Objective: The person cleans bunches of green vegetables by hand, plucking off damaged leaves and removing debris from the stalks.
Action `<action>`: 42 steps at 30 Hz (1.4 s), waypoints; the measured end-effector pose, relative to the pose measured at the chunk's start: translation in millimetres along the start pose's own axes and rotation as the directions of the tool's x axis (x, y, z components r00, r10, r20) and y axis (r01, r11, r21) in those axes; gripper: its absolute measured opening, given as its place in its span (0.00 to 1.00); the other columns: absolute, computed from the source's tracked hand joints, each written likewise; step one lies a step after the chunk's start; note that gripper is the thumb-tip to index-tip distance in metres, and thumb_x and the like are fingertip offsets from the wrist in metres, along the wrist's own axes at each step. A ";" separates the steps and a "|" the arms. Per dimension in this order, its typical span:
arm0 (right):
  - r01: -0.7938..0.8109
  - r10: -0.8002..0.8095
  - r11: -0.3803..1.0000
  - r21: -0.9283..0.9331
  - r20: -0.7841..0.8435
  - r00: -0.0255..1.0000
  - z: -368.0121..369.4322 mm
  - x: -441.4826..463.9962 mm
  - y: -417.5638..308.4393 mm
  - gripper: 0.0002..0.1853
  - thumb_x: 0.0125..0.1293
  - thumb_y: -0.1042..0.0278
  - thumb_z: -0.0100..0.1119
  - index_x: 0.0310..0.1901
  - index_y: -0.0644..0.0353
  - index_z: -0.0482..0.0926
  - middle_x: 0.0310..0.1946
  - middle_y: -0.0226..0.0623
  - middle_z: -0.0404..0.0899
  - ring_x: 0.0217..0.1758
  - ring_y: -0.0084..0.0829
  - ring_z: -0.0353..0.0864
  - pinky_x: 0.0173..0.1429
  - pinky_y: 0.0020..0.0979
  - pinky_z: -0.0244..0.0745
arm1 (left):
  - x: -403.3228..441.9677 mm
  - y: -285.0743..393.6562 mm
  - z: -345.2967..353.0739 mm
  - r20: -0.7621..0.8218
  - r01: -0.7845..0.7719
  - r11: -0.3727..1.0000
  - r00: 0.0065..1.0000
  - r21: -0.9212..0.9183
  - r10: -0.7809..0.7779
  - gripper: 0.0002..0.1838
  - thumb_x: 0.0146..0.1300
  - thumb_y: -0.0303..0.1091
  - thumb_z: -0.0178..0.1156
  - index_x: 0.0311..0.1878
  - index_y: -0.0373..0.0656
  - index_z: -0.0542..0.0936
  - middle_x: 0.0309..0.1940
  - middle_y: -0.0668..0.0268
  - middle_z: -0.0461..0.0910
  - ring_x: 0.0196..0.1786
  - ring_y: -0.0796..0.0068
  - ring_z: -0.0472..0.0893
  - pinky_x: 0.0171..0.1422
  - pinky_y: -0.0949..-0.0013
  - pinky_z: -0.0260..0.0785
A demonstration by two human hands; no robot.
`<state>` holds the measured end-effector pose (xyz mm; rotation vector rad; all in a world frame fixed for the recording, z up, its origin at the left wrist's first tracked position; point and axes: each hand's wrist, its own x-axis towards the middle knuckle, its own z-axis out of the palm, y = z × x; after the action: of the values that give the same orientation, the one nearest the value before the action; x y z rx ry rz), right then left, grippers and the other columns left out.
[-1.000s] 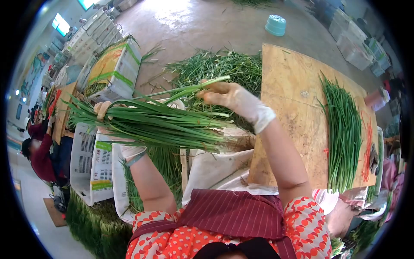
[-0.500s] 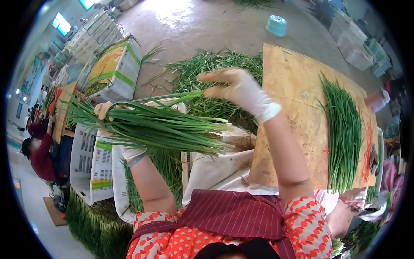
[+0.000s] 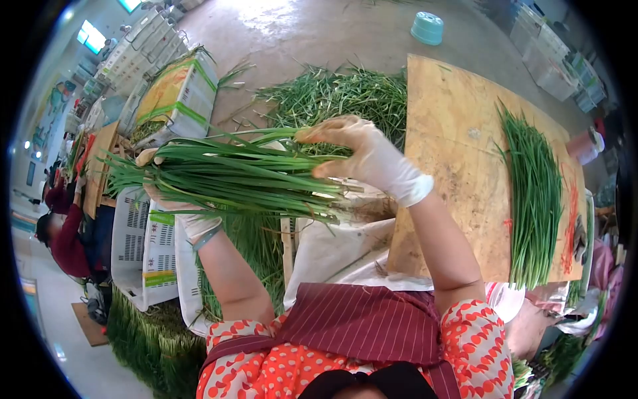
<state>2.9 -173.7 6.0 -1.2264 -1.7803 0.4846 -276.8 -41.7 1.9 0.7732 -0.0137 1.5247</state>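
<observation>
A bunch of green garlic chives (image 3: 232,174) lies across in front of me, leaves to the left and pale stem ends to the right. My gloved left hand (image 3: 193,218) is closed around the leafy part from below; its fingertips show over the top. My right hand (image 3: 365,156), in a whitish glove stained tan at the fingers, is at the stem side. Its thumb and fingers are spread apart, with the fingertips beside a few upper stems. Whether they touch those stems is hard to tell.
A wooden board (image 3: 445,179) on the right carries another chive bundle (image 3: 531,199) and red ties (image 3: 569,226). A heap of loose chive leaves (image 3: 339,96) lies on the floor ahead. White crates (image 3: 159,256) stand left; a person (image 3: 68,246) is beyond them. A blue tub (image 3: 427,28) sits farther off.
My right hand has come down and closer to the bunch, its thumb now over the stems. A strand stretched out to the right hand earlier now lies nearer the bunch.
</observation>
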 end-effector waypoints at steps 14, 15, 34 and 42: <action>-0.458 0.468 0.782 0.423 0.088 0.880 -34.6 29.2 24.5 0.13 0.57 0.64 0.64 0.38 0.65 0.78 0.24 0.34 0.81 0.26 0.20 0.76 0.35 0.21 0.71 | -2.6 -9.8 7.0 0.096 0.195 0.981 0.976 0.010 -0.195 0.12 0.59 0.34 0.53 0.47 0.50 0.72 0.44 0.71 0.73 0.49 0.70 0.73 0.58 0.52 0.66; -0.449 0.447 0.778 0.439 0.116 0.887 -39.7 28.7 25.4 0.11 0.57 0.65 0.63 0.36 0.65 0.79 0.25 0.32 0.80 0.26 0.19 0.75 0.33 0.20 0.70 | -6.7 -12.1 20.8 0.068 0.143 0.989 0.987 0.027 -0.145 0.12 0.59 0.32 0.52 0.47 0.51 0.73 0.44 0.72 0.74 0.48 0.72 0.73 0.56 0.56 0.67; -0.201 0.392 0.745 0.636 -0.173 0.904 -6.5 -27.4 18.5 0.15 0.56 0.60 0.63 0.41 0.61 0.79 0.41 0.34 0.80 0.48 0.25 0.75 0.55 0.29 0.68 | 8.8 18.1 -38.5 -0.322 0.059 0.998 0.946 0.036 -0.044 0.15 0.57 0.32 0.46 0.49 0.46 0.73 0.44 0.66 0.73 0.50 0.72 0.72 0.61 0.62 0.61; -0.187 0.198 0.748 -0.636 -0.056 0.979 21.5 -25.7 -3.3 0.26 0.54 0.39 0.55 0.38 0.56 0.83 0.29 0.43 0.79 0.34 0.40 0.76 0.44 0.38 0.68 | -1.8 1.4 -3.1 -0.257 -0.058 0.961 0.957 0.270 0.130 0.17 0.58 0.33 0.50 0.51 0.44 0.73 0.46 0.68 0.75 0.52 0.74 0.72 0.61 0.67 0.63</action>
<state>-14.0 -194.5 -14.4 -1.8967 -1.9073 -0.0316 -279.5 -42.1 -0.7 0.7695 0.3668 1.7364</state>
